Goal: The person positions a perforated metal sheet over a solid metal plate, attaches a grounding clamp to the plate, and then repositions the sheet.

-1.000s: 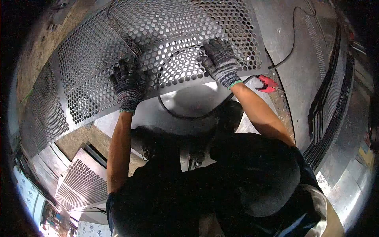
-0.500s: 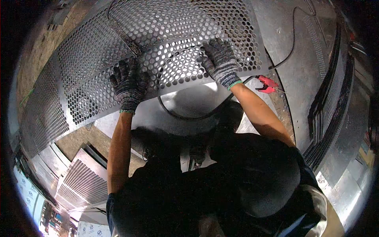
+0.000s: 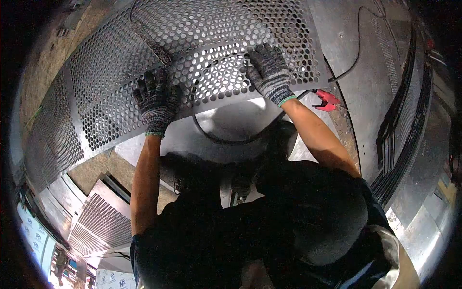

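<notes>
A large perforated metal sheet [image 3: 211,29] lies across the grey work surface ahead of me. My left hand [image 3: 155,103], in a knitted grey glove, presses palm down on the sheet close to its near edge. My right hand [image 3: 269,72], gloved the same way, lies flat on the sheet further right with its fingers spread. Neither hand wraps around anything.
A red clamp [image 3: 326,100] on a black cable [image 3: 216,137] lies just right of my right wrist. More perforated panels [image 3: 103,221] are stacked at lower left. Dark metal strips [image 3: 399,120] run along the right side of the plain steel plate [image 3: 375,72].
Both hands and the perforated sheet have shifted slightly away from me. The grip has not changed.
</notes>
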Motion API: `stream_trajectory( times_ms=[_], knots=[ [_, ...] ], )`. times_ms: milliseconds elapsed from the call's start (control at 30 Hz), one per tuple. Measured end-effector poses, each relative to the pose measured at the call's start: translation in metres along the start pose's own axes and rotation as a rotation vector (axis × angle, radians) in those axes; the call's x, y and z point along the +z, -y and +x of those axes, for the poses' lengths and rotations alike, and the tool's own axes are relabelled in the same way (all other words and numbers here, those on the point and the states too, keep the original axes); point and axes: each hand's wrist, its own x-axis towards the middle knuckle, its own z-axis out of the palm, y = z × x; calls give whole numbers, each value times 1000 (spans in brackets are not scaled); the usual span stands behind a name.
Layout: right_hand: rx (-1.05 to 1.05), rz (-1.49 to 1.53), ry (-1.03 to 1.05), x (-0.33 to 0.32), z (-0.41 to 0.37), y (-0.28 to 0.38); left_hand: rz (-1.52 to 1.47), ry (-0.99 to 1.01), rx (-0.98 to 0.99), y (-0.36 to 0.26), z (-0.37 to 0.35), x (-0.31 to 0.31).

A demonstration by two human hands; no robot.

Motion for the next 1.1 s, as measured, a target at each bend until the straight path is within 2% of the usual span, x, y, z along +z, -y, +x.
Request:
stream_trajectory(
  times_ms=[33, 100, 233, 300, 433, 600, 733, 933, 1033, 1100],
  knots=[
    [1, 1, 2, 0, -1, 0, 0, 2, 1, 2, -1, 6],
    [-9, -5, -27, 0, 0, 0, -45, -232, 68, 6, -1, 17],
    [-2, 21, -9, -1, 0, 0, 85, -130, 45, 2, -1, 6],
    [6, 26, -13, -2, 0, 1, -11, 37, -22, -4, 0, -8],
    [12, 34, -4, -5, 0, 2, 13, 15, -2, 3, 1, 4],
    [11, 33, 6, -4, 0, 1, 2, -132, 14, 4, 0, 17],
    [3, 28, 27, -4, 0, 0, -14, -93, 30, 6, -2, 15],
    [-10, -2, 10, -3, 1, 0, -65, -154, 55, 4, -2, 12],
    [20, -3, 37, -5, 2, 2, 5, -89, 19, 2, -1, 10],
    [13, 1, 24, -5, 1, 3, -44, -131, 32, 2, -1, 9]
  ],
)
